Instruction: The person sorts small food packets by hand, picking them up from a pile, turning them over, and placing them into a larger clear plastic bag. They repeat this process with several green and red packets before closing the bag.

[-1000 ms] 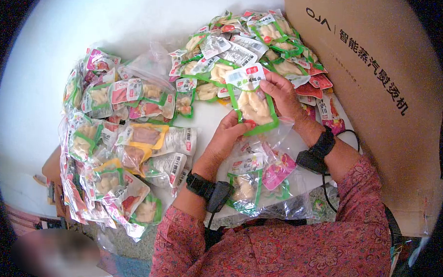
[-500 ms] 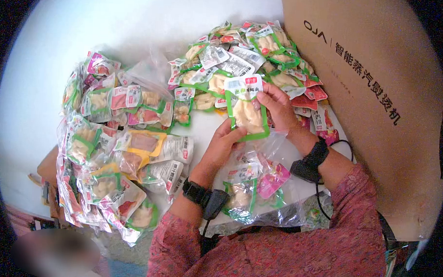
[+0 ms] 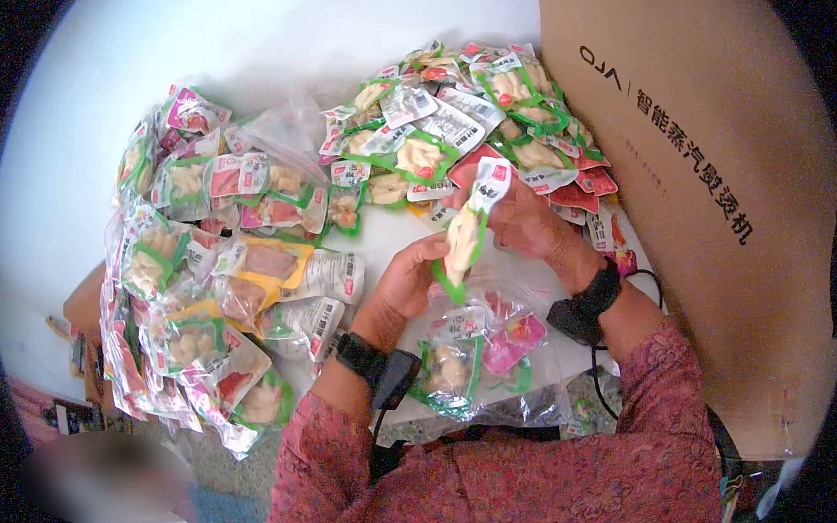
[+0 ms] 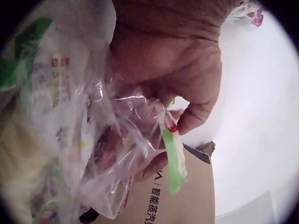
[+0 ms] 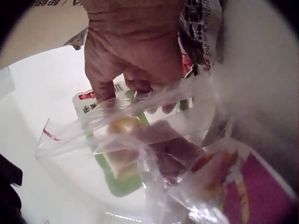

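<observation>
A green-edged snack packet (image 3: 463,240) with pale pieces inside stands upright between the hands, turned nearly edge-on in the head view. My left hand (image 3: 409,275) pinches its lower left side between thumb and fingers. At its upper right, my right hand (image 3: 526,219) holds it, with the thumb on the label end in the right wrist view; some of these fingers are hidden behind the packet. Below both hands lies an open clear plastic bag (image 3: 535,408) containing several packets, among them a pink one (image 3: 514,343). The bag's film (image 5: 70,149) partly covers the packet in the right wrist view.
A large filled clear bag of snack packets (image 3: 197,254) lies at left on the white table (image 3: 205,33). Loose packets (image 3: 422,156) are heaped at the back. A big cardboard box (image 3: 712,299) stands along the right. A black cable (image 3: 607,397) hangs near the right wrist.
The packet has turned from facing me to nearly edge-on and come slightly lower. My right hand has shifted down behind it, while my left hand keeps its hold at the left side.
</observation>
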Action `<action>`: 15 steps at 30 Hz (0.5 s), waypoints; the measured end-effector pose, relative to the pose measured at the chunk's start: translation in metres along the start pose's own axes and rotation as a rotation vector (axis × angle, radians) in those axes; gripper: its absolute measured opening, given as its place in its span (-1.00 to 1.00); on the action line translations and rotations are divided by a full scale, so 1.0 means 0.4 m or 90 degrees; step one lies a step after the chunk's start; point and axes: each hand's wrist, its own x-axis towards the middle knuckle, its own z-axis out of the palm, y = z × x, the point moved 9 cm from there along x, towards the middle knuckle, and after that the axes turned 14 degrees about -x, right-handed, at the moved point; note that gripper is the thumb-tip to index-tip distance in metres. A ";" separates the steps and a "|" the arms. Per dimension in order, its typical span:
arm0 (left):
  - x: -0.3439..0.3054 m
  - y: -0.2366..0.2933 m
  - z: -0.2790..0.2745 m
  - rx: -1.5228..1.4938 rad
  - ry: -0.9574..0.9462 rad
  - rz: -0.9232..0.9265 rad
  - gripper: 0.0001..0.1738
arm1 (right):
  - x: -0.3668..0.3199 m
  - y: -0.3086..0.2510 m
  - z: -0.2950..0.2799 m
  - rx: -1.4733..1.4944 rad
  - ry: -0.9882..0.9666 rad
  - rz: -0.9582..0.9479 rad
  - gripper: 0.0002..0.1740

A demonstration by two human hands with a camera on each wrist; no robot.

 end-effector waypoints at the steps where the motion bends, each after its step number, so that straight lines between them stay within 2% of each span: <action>1: 0.004 -0.004 -0.006 -0.001 0.001 -0.001 -0.47 | 0.001 -0.008 0.006 0.025 0.000 -0.008 -0.41; 3: 0.008 -0.038 0.018 0.003 -0.073 -0.092 -0.46 | 0.003 -0.005 -0.011 0.047 0.037 0.005 -0.45; 4: 0.007 -0.040 0.026 0.004 -0.073 -0.095 -0.46 | 0.003 0.000 -0.027 0.068 0.075 0.018 -0.50; 6: 0.005 -0.032 0.001 0.286 0.042 -0.086 -0.42 | 0.005 0.003 -0.050 0.066 0.123 0.006 -0.57; 7: 0.011 -0.036 0.005 0.288 0.042 -0.087 -0.42 | 0.004 -0.002 -0.069 0.054 0.169 -0.008 -0.60; 9: 0.022 -0.025 0.015 -0.034 0.058 -0.029 -0.32 | -0.003 -0.013 -0.091 0.046 0.237 -0.025 -0.66; 13: 0.004 -0.006 0.038 -0.037 0.045 -0.020 -0.27 | -0.008 -0.018 -0.124 -0.016 0.283 -0.063 -0.68; 15: -0.001 -0.013 0.032 0.039 0.047 -0.040 -0.26 | -0.007 -0.028 -0.125 -0.062 0.276 -0.083 -0.69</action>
